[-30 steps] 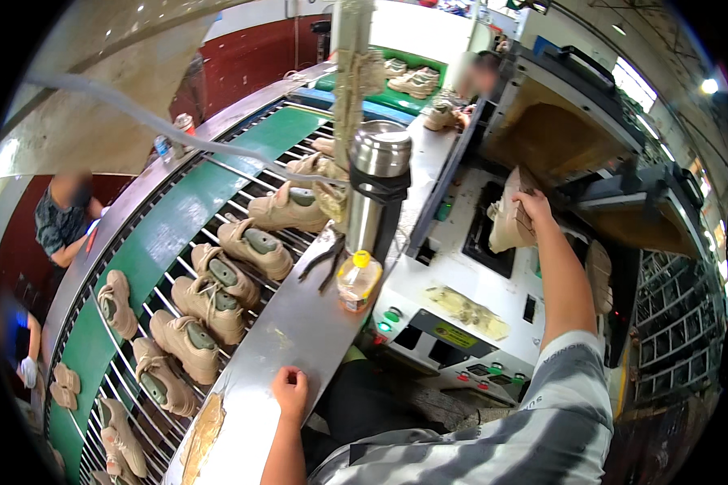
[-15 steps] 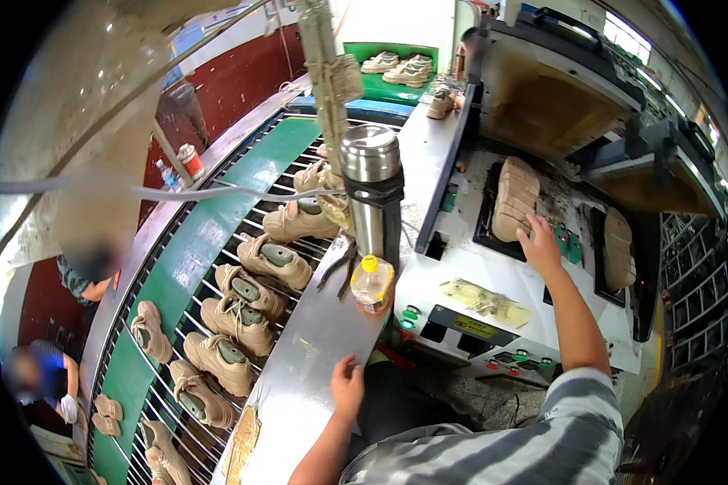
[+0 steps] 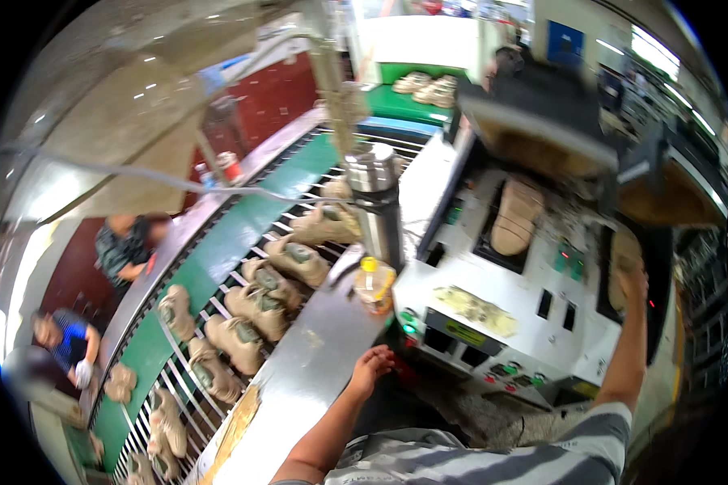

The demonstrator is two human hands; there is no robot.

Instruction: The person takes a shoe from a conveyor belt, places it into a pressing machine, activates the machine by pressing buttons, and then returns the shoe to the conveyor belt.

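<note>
My right hand (image 3: 633, 283) is at the near right side of a beige shoe (image 3: 622, 255) in the right bay of a white press machine (image 3: 493, 303). Its fingers are closed against the shoe, though motion blurs them. Another beige shoe (image 3: 518, 217) lies sole up on the black pad of the left bay, with no hand on it. My left hand (image 3: 370, 370) hovers over the near edge of the metal ledge (image 3: 319, 339), its fingers loosely bent and apart, holding nothing.
Beige shoes (image 3: 234, 343) line a roller conveyor (image 3: 210, 279) on the left. A steel flask (image 3: 374, 206) and a yellow-capped bottle (image 3: 374, 287) stand on the ledge. Raised press lids (image 3: 542, 133) overhang the bays. Two people (image 3: 125, 246) are beyond the conveyor.
My right hand has left the left-bay shoe and moved right to the right-bay shoe. My left hand has shifted slightly right. The view has turned, and the conveyor shoes appear shifted.
</note>
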